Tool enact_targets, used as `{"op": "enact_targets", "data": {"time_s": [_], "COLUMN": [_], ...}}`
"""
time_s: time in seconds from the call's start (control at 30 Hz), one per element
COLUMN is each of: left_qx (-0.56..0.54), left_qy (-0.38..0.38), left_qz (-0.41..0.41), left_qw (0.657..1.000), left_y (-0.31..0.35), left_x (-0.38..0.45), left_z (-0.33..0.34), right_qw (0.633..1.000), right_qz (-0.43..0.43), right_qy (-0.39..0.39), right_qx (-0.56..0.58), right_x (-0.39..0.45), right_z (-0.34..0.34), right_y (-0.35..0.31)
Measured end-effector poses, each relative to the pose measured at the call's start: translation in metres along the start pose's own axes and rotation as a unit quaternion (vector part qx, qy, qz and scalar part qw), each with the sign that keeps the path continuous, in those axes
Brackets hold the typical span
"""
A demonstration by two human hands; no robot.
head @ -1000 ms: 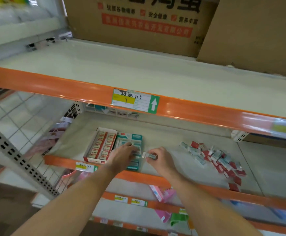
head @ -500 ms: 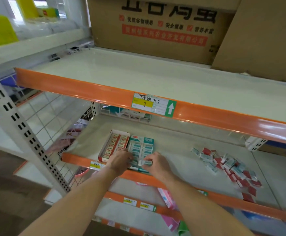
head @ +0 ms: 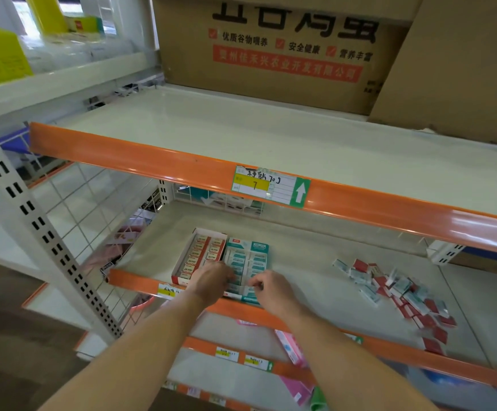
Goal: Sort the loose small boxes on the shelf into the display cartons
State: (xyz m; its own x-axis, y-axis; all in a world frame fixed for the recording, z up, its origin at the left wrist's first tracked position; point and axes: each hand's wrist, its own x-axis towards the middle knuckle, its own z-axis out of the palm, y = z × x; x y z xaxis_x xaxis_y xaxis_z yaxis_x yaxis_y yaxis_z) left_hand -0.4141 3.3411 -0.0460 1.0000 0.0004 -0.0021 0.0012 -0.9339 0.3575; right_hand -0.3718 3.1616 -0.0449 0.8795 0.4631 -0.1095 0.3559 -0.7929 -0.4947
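Two display cartons stand side by side at the front edge of the middle shelf: a red display carton (head: 199,256) on the left and a teal display carton (head: 251,259) on the right, both holding rows of small boxes. My left hand (head: 211,281) lies over the front left of the teal carton, its fingers curled down onto it. My right hand (head: 271,289) is at the carton's front right, thumb and forefinger pinching a small teal box that the fingers mostly hide. A pile of loose small boxes (head: 398,292), red and teal, lies scattered further right on the same shelf.
The orange upper shelf beam (head: 182,170) with a price label (head: 271,186) hangs just above the work area. Big cardboard boxes (head: 285,48) stand at the back of the upper shelf. A perforated white upright (head: 34,221) and wire mesh are on the left. Pink packs (head: 290,347) hang below.
My right hand carried the small teal box leftward from beside the teal carton to over its front right part. The left hand stayed on the carton. The camera moved closer and left.
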Motion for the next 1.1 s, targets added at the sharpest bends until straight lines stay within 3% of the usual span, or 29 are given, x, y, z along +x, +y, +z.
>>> {"op": "enact_targets", "data": {"time_s": [0.4,0.73,1.1], "left_qx": [0.013,0.028,0.017], "left_qy": [-0.004,-0.029,-0.088], "left_qz": [0.021,0.053,0.132], "left_qw": [1.000,0.998,0.987], "left_y": [0.024,0.080,0.164], "left_x": [0.016,0.041,0.059], "left_z": [0.007,0.017,0.051], "right_qw": [0.999,0.972,0.960], "right_qz": [0.012,0.076,0.219], "right_qy": [-0.019,0.172,0.152], "right_qx": [0.047,0.143,0.091], "right_x": [-0.001,-0.013,-0.056], "right_z": [0.007,-0.009,-0.037], "right_y": [0.008,0.039,0.123]}}
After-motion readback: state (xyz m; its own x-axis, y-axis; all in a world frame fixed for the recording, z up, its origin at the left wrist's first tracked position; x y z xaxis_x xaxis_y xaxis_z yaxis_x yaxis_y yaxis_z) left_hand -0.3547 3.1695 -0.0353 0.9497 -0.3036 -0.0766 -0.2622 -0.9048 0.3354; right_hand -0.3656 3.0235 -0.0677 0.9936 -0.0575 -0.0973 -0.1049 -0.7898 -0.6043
